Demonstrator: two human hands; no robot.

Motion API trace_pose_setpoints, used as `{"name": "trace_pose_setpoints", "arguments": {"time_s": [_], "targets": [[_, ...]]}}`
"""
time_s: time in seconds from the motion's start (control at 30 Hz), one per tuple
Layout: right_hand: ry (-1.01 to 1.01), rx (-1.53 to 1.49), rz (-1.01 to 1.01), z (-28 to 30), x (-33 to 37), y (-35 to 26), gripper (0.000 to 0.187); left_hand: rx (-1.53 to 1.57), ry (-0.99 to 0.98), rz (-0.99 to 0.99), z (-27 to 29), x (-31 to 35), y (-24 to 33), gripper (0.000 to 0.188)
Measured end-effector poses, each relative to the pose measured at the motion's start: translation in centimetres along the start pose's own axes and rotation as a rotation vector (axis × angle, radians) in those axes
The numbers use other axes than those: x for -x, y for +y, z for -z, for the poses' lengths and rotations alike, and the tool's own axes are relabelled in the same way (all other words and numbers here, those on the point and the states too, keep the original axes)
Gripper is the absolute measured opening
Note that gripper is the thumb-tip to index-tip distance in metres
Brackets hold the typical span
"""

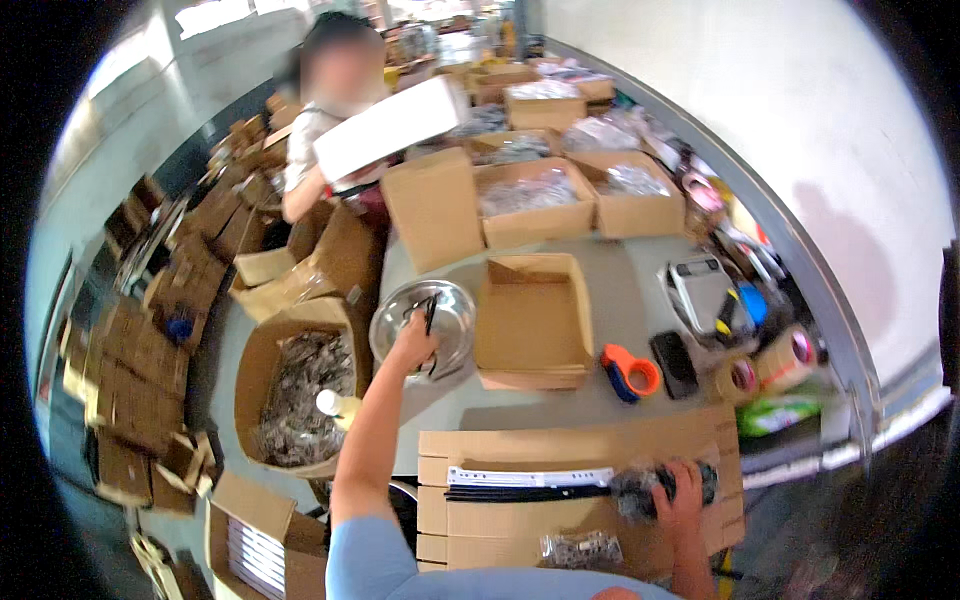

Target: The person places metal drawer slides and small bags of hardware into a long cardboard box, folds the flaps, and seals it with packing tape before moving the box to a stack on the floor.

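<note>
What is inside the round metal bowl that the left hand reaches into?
The left hand holds thin black pieces over the bowl. Its shiny bottom looks mostly bare; the part under the hand is covered, so I cannot tell what lies there.

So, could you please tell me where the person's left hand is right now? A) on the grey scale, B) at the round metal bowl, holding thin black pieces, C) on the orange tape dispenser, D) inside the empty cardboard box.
B: the left hand reaches to the metal bowl and holds thin black pieces over it, left of the empty cardboard box.
</note>
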State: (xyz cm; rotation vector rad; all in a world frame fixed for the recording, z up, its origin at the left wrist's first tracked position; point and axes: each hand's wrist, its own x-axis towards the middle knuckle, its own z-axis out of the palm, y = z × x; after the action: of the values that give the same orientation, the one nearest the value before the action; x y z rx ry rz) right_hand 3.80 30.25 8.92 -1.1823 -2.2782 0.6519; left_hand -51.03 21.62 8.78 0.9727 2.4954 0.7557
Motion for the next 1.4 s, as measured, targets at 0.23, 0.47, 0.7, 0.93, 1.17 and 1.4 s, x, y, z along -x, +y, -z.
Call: {"name": "trace_pose_setpoints", "arguments": {"time_s": [0.23, 0.47, 0.7, 0.93, 1.17, 1.4], "targets": [[0.053, -0.083, -0.055, 3.1, 0.4, 3.3, 0.036, 0.755, -0.869, -0.001, -2.6, 18.5, 16.0, 0.072], [0.211, -0.015, -0.129, 6.1, 5.1, 9.0, 0.038, 0.140, -0.554, -0.792, -19.9, 22.4, 25.0, 0.056], [0.188, 0.026, -0.167, 6.3, 10.1, 11.1, 0.036, -0.647, 0.145, -1.204, -29.8, 26.5, 26.6, 0.051], [0.110, -0.067, -0.084, 6.3, 6.9, 8.7, 0.044, -0.403, -0.024, -1.061, -29.5, 28.3, 27.2, 0.058], [-0.035, 0.117, 0.096, 5.2, 2.8, 9.7, 0.053, -0.238, -0.268, -0.983, -30.2, 25.8, 25.7, 0.058], [-0.119, 0.025, 0.096, 4.9, 1.2, 10.4, 0.050, -0.246, -0.252, -1.024, -27.3, 24.1, 23.7, 0.049]]}}
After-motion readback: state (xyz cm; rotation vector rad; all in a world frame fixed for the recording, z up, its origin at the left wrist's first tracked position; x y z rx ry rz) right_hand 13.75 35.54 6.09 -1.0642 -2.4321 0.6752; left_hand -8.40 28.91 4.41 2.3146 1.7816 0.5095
